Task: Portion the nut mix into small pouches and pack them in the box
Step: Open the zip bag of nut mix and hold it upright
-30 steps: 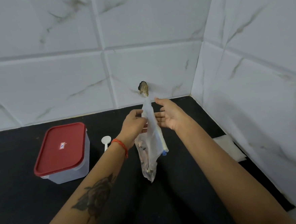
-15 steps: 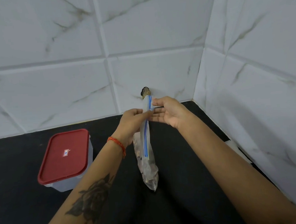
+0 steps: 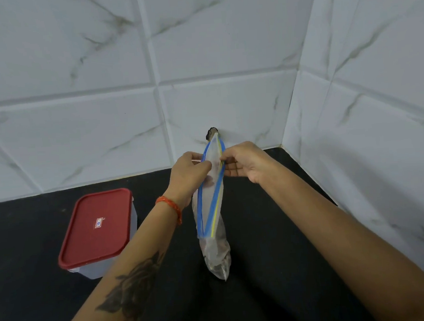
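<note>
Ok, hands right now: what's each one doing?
Left hand: pinches the left edge of the zip bag mouth.
Right hand: pinches the bag's right edge.

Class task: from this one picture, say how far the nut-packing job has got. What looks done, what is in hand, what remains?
Done: nothing visibly packed; the box stands on the counter with its red lid on. In hand: the left hand and right hand pinch the two sides of the zip bag, nuts in its bottom, its mouth parted. Left: portioning into pouches, none in view, and packing.
</note>
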The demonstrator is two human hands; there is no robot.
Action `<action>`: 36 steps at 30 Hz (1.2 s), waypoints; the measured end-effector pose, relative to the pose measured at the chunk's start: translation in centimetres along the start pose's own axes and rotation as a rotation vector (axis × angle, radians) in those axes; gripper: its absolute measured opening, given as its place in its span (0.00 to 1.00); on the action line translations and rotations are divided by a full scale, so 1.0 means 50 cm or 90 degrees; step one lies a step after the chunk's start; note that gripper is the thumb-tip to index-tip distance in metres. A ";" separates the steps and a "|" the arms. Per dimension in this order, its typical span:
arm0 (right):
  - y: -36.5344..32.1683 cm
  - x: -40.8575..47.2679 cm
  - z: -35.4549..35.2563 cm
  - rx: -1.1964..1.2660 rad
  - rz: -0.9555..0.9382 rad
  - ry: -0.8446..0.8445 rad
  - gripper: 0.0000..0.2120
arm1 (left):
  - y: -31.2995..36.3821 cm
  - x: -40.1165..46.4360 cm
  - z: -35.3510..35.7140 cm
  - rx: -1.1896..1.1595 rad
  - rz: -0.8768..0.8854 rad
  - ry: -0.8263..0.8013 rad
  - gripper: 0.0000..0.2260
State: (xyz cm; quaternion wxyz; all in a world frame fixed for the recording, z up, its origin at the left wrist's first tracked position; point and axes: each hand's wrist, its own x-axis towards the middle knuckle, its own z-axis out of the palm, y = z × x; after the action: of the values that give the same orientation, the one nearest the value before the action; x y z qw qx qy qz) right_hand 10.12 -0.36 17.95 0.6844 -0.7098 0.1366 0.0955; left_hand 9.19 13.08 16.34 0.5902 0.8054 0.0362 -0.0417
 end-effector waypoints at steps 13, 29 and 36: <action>0.010 0.050 0.016 -0.456 -0.312 0.128 0.20 | 0.015 0.090 0.005 -0.084 -0.053 0.003 0.11; 0.012 0.095 0.006 0.047 0.034 -0.026 0.08 | 0.013 0.148 -0.027 -0.191 -0.276 -0.148 0.17; 0.040 0.109 0.008 -0.630 -0.403 0.139 0.14 | 0.009 0.126 -0.005 -0.010 -0.048 -0.050 0.20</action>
State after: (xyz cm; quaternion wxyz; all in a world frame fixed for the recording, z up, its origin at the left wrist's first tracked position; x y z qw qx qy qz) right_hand 14.62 -0.37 14.30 0.2493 -0.9563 -0.0732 -0.1343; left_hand 15.53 13.26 16.13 0.5956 0.7964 0.0439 -0.0953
